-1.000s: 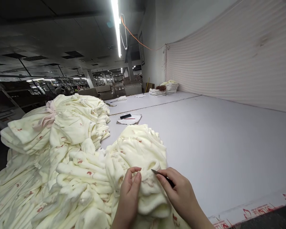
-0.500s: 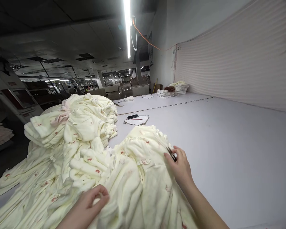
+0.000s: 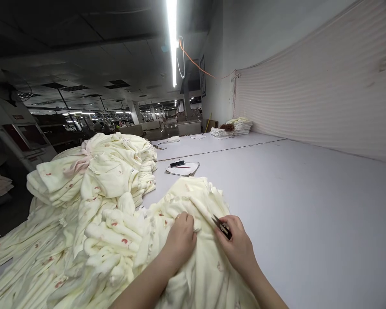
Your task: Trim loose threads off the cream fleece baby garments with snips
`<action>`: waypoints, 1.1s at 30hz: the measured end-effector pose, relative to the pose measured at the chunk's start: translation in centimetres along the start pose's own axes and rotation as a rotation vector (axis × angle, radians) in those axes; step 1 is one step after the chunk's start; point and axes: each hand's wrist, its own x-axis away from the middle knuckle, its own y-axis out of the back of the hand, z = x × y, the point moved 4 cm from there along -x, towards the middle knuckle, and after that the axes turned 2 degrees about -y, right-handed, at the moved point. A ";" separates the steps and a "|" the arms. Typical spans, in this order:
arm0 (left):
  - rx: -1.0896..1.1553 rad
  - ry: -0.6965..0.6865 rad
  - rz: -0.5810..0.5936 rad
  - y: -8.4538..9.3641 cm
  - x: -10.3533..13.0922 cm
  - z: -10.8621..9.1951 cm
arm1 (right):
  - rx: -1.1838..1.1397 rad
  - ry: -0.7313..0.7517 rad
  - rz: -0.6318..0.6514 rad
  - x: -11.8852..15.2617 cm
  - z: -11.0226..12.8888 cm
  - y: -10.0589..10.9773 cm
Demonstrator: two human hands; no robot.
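Note:
A cream plush garment with small reddish prints and ruffled trim lies in front of me on the table. My left hand is closed on a fold of it near the ruffle, fingertips bent down into the cloth. Dark thread snips sit in my right hand, their pointed blades apart and aimed up and left, just over the garment's right side. A short gap separates the two hands.
A tall heap of similar cream garments fills the left. Beyond my hands lie paper patterns with a black object on top. Stacked cloth pieces stand at the far end of the white table. A striped cloth hangs along the right wall.
My left hand has moved up and right onto the garment and closed on its cloth. My right hand, with the snips, has come slightly left and down.

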 end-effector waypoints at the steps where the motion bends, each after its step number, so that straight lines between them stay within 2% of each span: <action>1: 0.009 0.013 -0.027 -0.5 0.4 0.3 | 0.005 0.028 0.034 0.1 0.1 -0.1; 4: 0.132 0.010 -0.150 -0.6 1.8 0.8 | -0.010 0.118 0.095 0.6 0.7 -0.7; 8: 0.248 -0.092 -0.302 0.3 3.3 0.6 | -0.025 0.230 0.148 0.9 1.9 -1.7; 11: 0.242 -0.121 -0.335 0.2 3.8 0.5 | 0.017 0.307 0.180 0.8 2.7 -2.1; 17: 0.253 -0.123 -0.364 -0.2 4.1 0.6 | 0.066 0.377 0.155 0.7 3.2 -2.2; 19: 0.265 -0.124 -0.376 -0.1 4.1 0.6 | 0.072 0.369 0.145 0.9 3.2 -2.3; 24: 0.265 -0.121 -0.387 0.3 4.2 0.5 | -0.013 0.194 0.129 0.6 2.6 -2.1; 27: 0.240 -0.202 -0.314 0.3 4.8 0.2 | -0.177 0.058 0.020 -0.8 1.4 -0.8; 29: 0.249 -0.223 -0.168 -0.1 5.5 0.1 | -0.357 -0.123 -0.103 -2.0 -0.1 0.2; 30: 0.246 -0.199 -0.082 -0.3 5.9 0.2 | -0.447 -0.208 -0.126 -2.5 -0.9 0.4; 33: 0.197 -0.053 0.105 -0.6 6.4 0.6 | -0.628 -0.316 -0.028 -3.2 -2.1 0.2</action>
